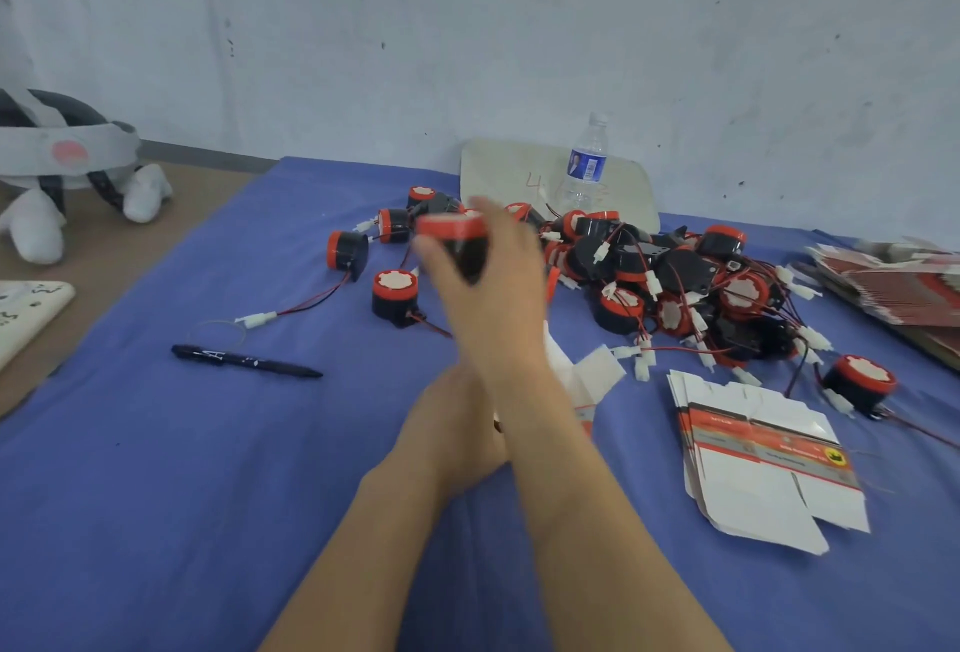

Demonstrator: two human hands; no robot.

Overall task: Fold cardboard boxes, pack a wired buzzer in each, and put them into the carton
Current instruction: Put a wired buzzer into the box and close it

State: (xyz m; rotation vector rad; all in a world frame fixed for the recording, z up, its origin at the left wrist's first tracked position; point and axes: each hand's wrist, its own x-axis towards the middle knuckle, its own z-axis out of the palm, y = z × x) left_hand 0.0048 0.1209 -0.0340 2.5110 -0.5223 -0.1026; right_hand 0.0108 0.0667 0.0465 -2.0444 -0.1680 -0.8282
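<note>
My right hand (498, 298) is raised above the blue cloth and grips a black buzzer with a red cap (457, 240) between thumb and fingers. Below it, my left hand (447, 433) lies partly hidden under my right forearm and holds a white cardboard box (592, 370), whose open flaps stick out to the right. A tangled pile of several wired buzzers (665, 277) lies just right of my right hand. A stack of flat unfolded boxes (763, 459) rests at the near right.
Loose buzzers (395, 298) lie left of my right hand. A black pen (244, 360) lies on the blue cloth (156, 495) at left. A water bottle (587, 168) stands at the back before a pale board (498, 173). More flat boxes (893, 287) are piled at far right; a plush toy (62, 173) sits at far left.
</note>
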